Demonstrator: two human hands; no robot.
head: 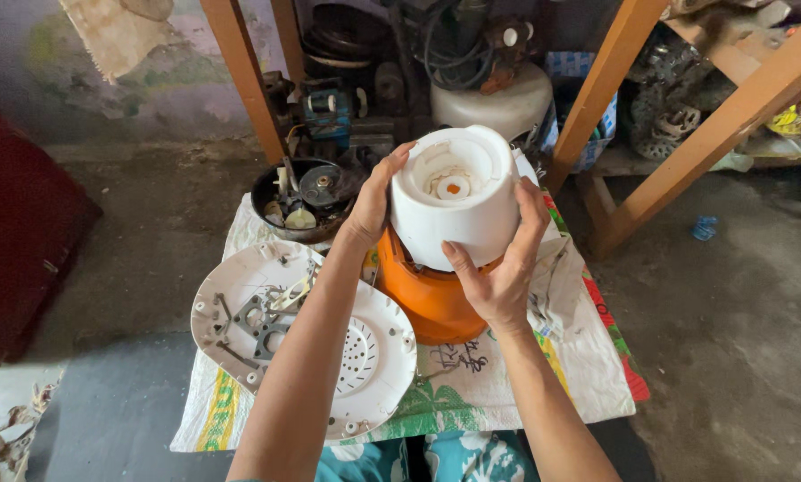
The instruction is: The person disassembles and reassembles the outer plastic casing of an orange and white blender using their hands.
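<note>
Woven sack (597, 375) underlies both hands gripping white housing (458, 210) over orange base (429, 299).

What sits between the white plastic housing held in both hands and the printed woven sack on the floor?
Head view: an orange plastic body stands on the sack, directly under the white plastic housing.

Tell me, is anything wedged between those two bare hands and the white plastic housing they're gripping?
Nothing visible. The left hand presses flat on one side of the white plastic housing, the right hand on the other, directly on its wall. The orange plastic body sits below.
</note>
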